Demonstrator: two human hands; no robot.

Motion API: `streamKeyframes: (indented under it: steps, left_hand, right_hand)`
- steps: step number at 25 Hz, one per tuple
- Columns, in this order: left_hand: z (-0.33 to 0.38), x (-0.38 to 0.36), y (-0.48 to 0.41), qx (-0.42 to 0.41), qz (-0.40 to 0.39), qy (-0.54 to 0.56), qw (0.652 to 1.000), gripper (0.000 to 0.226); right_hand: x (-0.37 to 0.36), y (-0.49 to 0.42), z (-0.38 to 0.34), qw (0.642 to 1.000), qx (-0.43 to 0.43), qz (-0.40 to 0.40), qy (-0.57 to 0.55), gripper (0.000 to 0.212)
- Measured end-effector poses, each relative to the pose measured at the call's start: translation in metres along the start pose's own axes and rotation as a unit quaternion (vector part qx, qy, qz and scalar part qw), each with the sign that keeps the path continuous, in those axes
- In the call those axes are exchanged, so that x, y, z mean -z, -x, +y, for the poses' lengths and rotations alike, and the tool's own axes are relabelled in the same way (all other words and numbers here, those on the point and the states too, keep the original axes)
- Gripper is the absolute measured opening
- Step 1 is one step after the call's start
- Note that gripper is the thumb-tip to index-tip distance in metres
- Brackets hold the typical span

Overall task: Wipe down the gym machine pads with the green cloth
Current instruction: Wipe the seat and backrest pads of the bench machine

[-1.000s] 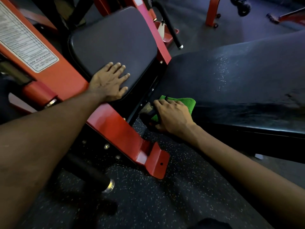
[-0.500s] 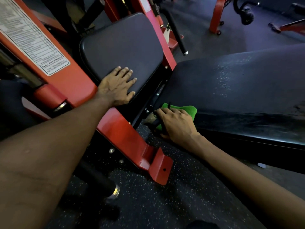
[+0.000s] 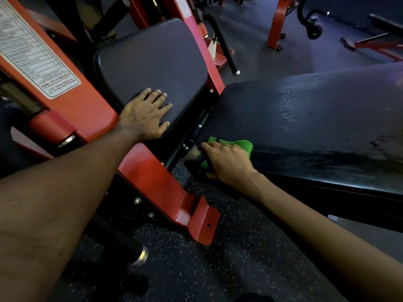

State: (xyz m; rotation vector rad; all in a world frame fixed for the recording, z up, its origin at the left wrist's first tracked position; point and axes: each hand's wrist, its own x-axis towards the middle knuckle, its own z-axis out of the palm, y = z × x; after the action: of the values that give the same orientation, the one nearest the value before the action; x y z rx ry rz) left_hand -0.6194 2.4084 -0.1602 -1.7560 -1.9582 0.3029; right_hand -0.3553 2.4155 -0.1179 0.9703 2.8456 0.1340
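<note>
The green cloth [image 3: 243, 146] is bunched up at the near left corner of the big black pad [image 3: 305, 118], right on its edge. The right hand [image 3: 226, 164] has its fingers curled over the cloth, pressing it there. The pad's top looks speckled with droplets. The left hand [image 3: 145, 115] lies flat, fingers spread, on the smaller pad [image 3: 152, 62] by the red frame [image 3: 157, 182].
</note>
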Motion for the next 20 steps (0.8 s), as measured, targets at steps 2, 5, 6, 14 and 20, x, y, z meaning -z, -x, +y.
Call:
streamKeyframes:
  steps: [2,5,6,14,20]
  left_hand:
    - [0.001,0.0,0.0,-0.002,-0.009,-0.003,1.0,0.069]
    - [0.002,-0.001,-0.001,-0.004,-0.001,-0.008,1.0,0.068]
    - [0.001,0.0,0.0,-0.002,0.001,-0.003,1.0,0.068]
    - [0.001,0.005,0.001,0.002,-0.007,0.003,1.0,0.068]
    - [0.003,0.003,0.0,-0.004,-0.007,0.001,1.0,0.067]
  right_hand:
    - [0.007,0.023,0.014,1.0,0.002,0.012,0.014,0.059]
    - [-0.002,0.012,0.006,0.998,0.007,0.046,0.032,0.057]
    - [-0.005,-0.003,-0.001,0.999,0.005,0.034,0.025,0.055]
    - [0.002,-0.055,-0.008,0.996,-0.021,-0.074,-0.033,0.057]
    - [0.004,-0.026,0.002,0.998,-0.058,-0.011,0.01,0.049]
